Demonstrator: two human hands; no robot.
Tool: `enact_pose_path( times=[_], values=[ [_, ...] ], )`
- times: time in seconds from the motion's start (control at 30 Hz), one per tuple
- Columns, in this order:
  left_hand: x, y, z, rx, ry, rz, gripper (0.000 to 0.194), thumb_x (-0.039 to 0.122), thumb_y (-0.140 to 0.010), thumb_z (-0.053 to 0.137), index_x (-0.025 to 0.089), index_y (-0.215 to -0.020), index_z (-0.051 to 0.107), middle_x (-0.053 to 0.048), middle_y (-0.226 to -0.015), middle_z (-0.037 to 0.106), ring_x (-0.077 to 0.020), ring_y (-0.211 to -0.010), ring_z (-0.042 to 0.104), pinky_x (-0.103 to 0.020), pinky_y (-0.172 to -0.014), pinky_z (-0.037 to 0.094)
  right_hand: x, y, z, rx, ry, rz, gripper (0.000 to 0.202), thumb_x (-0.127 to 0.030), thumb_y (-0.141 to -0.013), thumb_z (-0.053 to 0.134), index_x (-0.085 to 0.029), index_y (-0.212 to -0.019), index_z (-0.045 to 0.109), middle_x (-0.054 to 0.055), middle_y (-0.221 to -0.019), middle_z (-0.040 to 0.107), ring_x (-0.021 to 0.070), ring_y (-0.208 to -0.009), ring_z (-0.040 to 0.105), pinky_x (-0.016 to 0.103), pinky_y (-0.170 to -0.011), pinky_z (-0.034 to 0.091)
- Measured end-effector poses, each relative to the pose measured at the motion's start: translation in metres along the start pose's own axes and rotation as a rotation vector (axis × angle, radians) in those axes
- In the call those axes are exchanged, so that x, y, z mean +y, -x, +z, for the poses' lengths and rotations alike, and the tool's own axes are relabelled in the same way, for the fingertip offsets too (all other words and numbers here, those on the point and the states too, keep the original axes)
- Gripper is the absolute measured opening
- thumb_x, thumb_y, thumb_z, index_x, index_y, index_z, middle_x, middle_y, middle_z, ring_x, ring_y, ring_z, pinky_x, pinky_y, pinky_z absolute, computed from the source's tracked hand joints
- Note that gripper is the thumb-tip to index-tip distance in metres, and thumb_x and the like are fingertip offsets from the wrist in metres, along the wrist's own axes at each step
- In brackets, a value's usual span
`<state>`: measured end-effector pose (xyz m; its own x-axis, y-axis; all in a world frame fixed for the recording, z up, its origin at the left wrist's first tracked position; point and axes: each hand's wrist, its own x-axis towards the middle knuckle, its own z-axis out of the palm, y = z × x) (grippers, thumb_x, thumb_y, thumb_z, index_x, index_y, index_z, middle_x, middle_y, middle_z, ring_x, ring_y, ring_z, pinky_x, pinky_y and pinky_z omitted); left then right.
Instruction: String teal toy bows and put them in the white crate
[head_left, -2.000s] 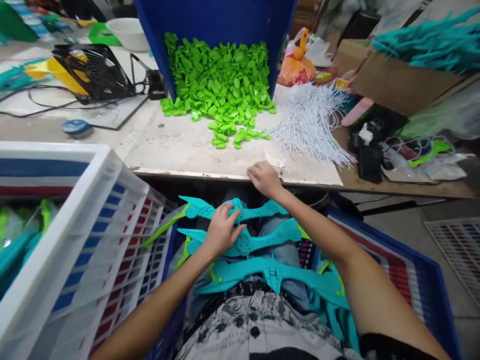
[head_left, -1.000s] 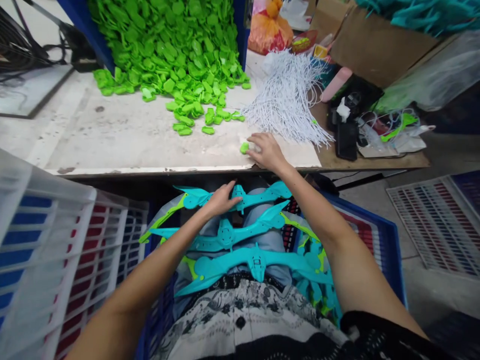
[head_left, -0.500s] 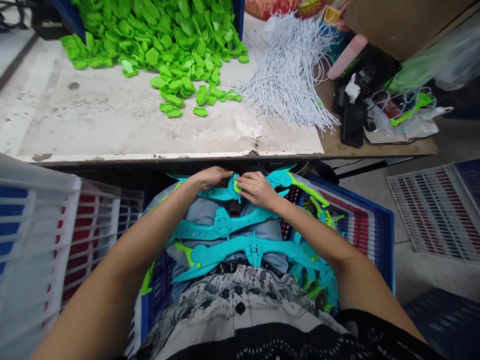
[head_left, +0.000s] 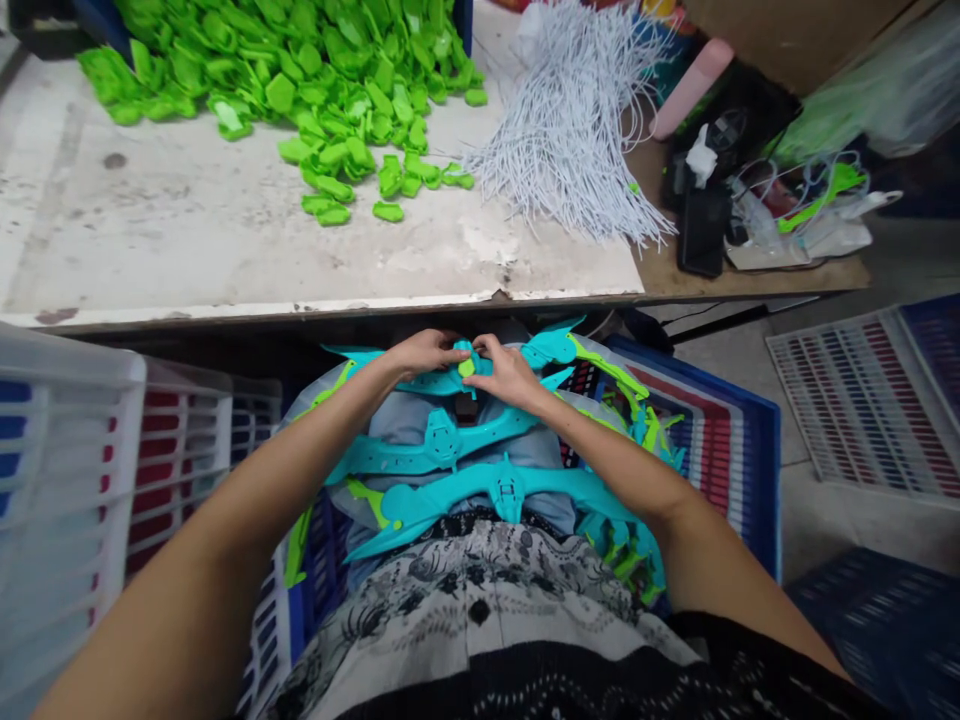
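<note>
1. Small green piece point(head_left: 467, 368): sits at the centre of the topmost teal bow-shaped part point(head_left: 450, 380), directly between the two hands, below the near edge of the table point(head_left: 225, 250).
2. Left hand point(head_left: 422, 353): fingers curled and close together, tips meeting the green piece from the left while the hand grips the teal part's middle section.
3. Right hand point(head_left: 510, 374): fingers drawn together, thumb and forefinger pinching or pressing the green piece from the right; the exact contact is partly hidden by the fingers.
4. Teal bow-shaped parts, three in all: the held one lies farthest from the body; a second point(head_left: 442, 447) and a third point(head_left: 510, 495) lie across the lap, nearer the body, roughly parallel.
5. Blue crate point(head_left: 750, 470): on the person's right, just beside the lap, holding more teal and green parts point(head_left: 637, 425).
6. White crate point(head_left: 67, 470): on the left, well apart from the hands.
7. Heap of loose green pieces point(head_left: 322, 80): on the far side of the table, with strays spilling toward the near edge.
8. Bundle of white cords point(head_left: 577, 130): on the table, to the right of the green heap.
9. Black objects and tangled wires point(head_left: 705, 215): at the table's right end.
10. Writing, brands, labels: none legible.
</note>
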<state>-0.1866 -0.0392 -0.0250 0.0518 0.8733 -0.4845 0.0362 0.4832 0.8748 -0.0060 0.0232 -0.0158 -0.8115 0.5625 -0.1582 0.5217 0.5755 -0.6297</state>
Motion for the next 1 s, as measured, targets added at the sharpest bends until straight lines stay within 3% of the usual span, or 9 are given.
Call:
enact_pose_path(
  times=[0.07, 0.23, 0.4, 0.6, 0.73, 0.8, 0.9, 1.0],
  values=[
    [-0.001, 0.0, 0.002, 0.005, -0.004, 0.019, 0.06, 0.05, -0.059, 0.075, 0.011, -0.102, 0.065, -0.001, -0.074, 0.062, -0.0124, -0.063, 0.05, -0.021, -0.053, 0.038, -0.001, -0.005, -0.002, -0.04, -0.049, 0.072, 0.063, -0.041, -0.071, 0.073, -0.021, -0.124, 0.045, 0.008, -0.116, 0.065, 0.0254, -0.11, 0.061, 0.036, -0.086, 0.047],
    [-0.003, 0.001, 0.003, 0.035, -0.069, 0.063, 0.063, 0.058, -0.06, 0.072, 0.008, -0.098, 0.066, -0.003, -0.072, 0.063, -0.0156, -0.064, 0.052, -0.023, -0.055, 0.039, -0.001, -0.012, -0.009, -0.112, -0.198, 0.083, 0.061, -0.039, -0.07, 0.072, -0.023, -0.123, 0.046, 0.005, -0.122, 0.062, 0.0227, -0.113, 0.06, 0.033, -0.088, 0.048],
    [0.0, 0.004, 0.002, 0.061, -0.16, 0.122, 0.058, 0.055, -0.064, 0.069, 0.008, -0.097, 0.067, -0.003, -0.073, 0.063, -0.0169, -0.069, 0.053, -0.024, -0.06, 0.041, -0.007, -0.015, -0.01, -0.115, -0.061, 0.136, 0.068, -0.034, -0.07, 0.073, -0.023, -0.13, 0.044, 0.006, -0.115, 0.066, 0.0244, -0.109, 0.062, 0.035, -0.088, 0.048],
    [-0.002, 0.002, 0.001, 0.046, -0.055, 0.017, 0.059, 0.046, -0.06, 0.075, 0.01, -0.106, 0.065, -0.002, -0.073, 0.062, -0.0154, -0.064, 0.054, -0.025, -0.057, 0.042, -0.014, -0.031, -0.013, -0.201, 0.092, 0.196, 0.075, -0.042, -0.064, 0.076, -0.023, -0.131, 0.048, 0.006, -0.111, 0.066, 0.0261, -0.1, 0.063, 0.035, -0.083, 0.048],
    [-0.002, 0.003, 0.001, 0.13, -0.085, -0.019, 0.056, 0.048, -0.053, 0.077, 0.01, -0.093, 0.067, -0.001, -0.067, 0.059, -0.0163, -0.063, 0.054, -0.025, -0.055, 0.042, -0.016, -0.039, -0.009, -0.227, 0.062, 0.238, 0.08, -0.041, -0.056, 0.081, -0.025, -0.128, 0.051, 0.002, -0.103, 0.068, 0.023, -0.091, 0.065, 0.031, -0.076, 0.048],
    [-0.001, 0.006, 0.0, 0.16, -0.103, -0.035, 0.055, 0.049, -0.052, 0.076, 0.01, -0.09, 0.067, -0.002, -0.069, 0.061, -0.018, -0.066, 0.056, -0.026, -0.056, 0.043, -0.017, -0.038, -0.004, -0.211, 0.057, 0.21, 0.081, -0.043, -0.056, 0.082, -0.025, -0.129, 0.051, 0.002, -0.103, 0.069, 0.0232, -0.09, 0.065, 0.03, -0.075, 0.048],
    [-0.001, 0.013, -0.005, 0.184, -0.127, -0.036, 0.059, 0.051, -0.054, 0.074, 0.011, -0.097, 0.067, -0.005, -0.081, 0.067, -0.0222, -0.075, 0.061, -0.028, -0.06, 0.046, -0.018, -0.03, -0.006, -0.119, 0.088, 0.015, 0.067, -0.045, -0.068, 0.075, -0.023, -0.128, 0.053, 0.005, -0.109, 0.067, 0.0237, -0.099, 0.062, 0.032, -0.083, 0.046],
    [-0.005, 0.019, -0.012, 0.233, -0.214, -0.012, 0.067, 0.055, -0.06, 0.069, 0.011, -0.111, 0.064, -0.008, -0.092, 0.069, -0.0264, -0.085, 0.063, -0.03, -0.064, 0.049, -0.011, -0.024, -0.041, 0.152, 0.141, -0.07, 0.031, -0.035, -0.088, 0.053, -0.021, -0.114, 0.062, 0.005, -0.11, 0.067, 0.0193, -0.103, 0.059, 0.028, -0.089, 0.043]
  ],
)
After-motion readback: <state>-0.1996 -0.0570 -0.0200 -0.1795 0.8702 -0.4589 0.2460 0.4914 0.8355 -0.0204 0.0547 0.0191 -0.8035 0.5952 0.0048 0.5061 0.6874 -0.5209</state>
